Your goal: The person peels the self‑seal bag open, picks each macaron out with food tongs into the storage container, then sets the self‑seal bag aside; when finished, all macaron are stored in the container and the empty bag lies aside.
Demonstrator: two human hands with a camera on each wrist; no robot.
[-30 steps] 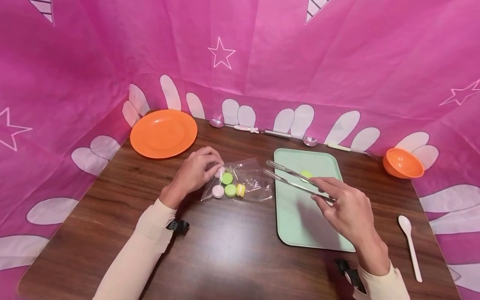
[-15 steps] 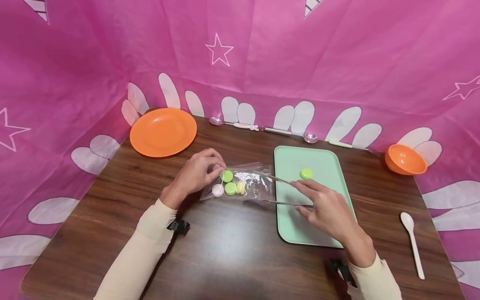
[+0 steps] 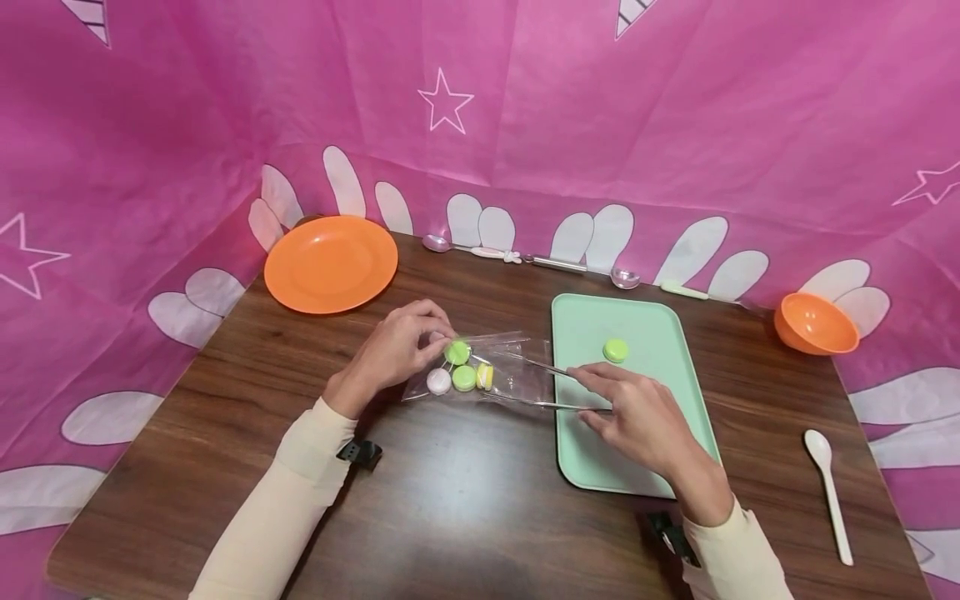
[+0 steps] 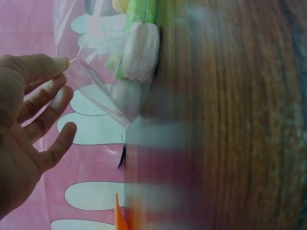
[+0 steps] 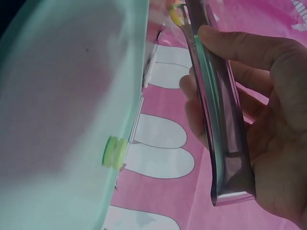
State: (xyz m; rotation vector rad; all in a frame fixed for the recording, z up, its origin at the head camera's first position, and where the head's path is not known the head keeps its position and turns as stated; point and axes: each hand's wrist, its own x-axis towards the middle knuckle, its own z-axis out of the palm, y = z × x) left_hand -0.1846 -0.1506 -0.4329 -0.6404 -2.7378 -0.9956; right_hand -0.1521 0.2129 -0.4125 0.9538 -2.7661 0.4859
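My left hand (image 3: 397,354) pinches the left end of a clear plastic bag (image 3: 525,385) between thumb and finger; the other fingers are spread in the left wrist view. Inside the bag are several macarons: a pale pink one (image 3: 438,381), a yellow one (image 3: 485,377), and green ones, the front one (image 3: 464,378) beside it. My right hand (image 3: 637,417) holds metal tongs (image 5: 230,143) with thumb and fingers on either arm. The tongs' arms stand apart, their tips within the bag's right end. One green macaron (image 3: 616,350) lies on the mint tray (image 3: 600,462) under the right hand.
An orange plate (image 3: 330,265) sits back left, an orange bowl (image 3: 813,323) back right. A white spoon (image 3: 828,496) lies at the right. Along the back edge are a spoon (image 3: 437,243), a ladle (image 3: 625,277) and a pale-handled utensil (image 3: 684,291).
My right hand has moved left with the tongs, from over the tray into the bag's right end. The tongs' arms have spread wider. My left hand keeps its pinch.
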